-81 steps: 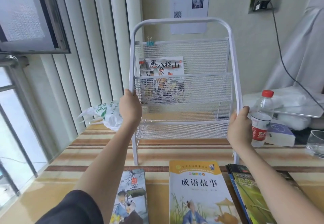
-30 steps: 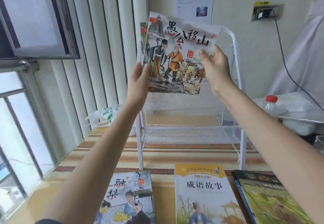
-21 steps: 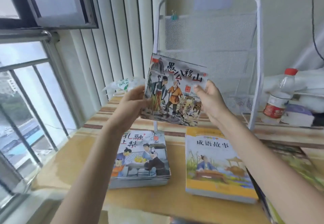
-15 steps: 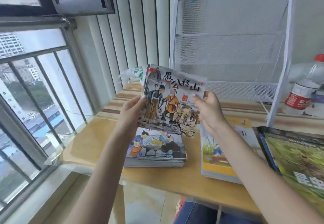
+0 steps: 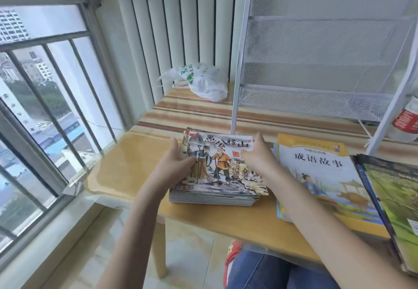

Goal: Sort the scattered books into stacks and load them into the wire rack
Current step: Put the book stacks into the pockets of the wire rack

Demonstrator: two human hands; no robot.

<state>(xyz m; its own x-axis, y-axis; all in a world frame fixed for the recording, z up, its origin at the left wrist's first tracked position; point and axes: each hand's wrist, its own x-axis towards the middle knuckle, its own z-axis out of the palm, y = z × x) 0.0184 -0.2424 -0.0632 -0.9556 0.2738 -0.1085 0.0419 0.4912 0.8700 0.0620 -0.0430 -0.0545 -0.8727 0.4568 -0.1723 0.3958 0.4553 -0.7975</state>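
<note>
Sorting step: left hand [image 5: 175, 164] and right hand [image 5: 257, 156] pinching picture book [image 5: 222, 164] edges, squaring it atop stack [image 5: 213, 197] before wire rack [image 5: 316, 62]. Next, likely: release, load.

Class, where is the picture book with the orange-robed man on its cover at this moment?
In the head view, the picture book lies atop the left-hand stack on the table, between the left hand and right hand, left of the yellow book.

We see through one head-worn wide-angle view, looking forward and steeply down from close above the table [image 5: 144, 153], toward the wire rack [image 5: 316, 98] ahead and the window [image 5: 40, 85] at left.
</note>
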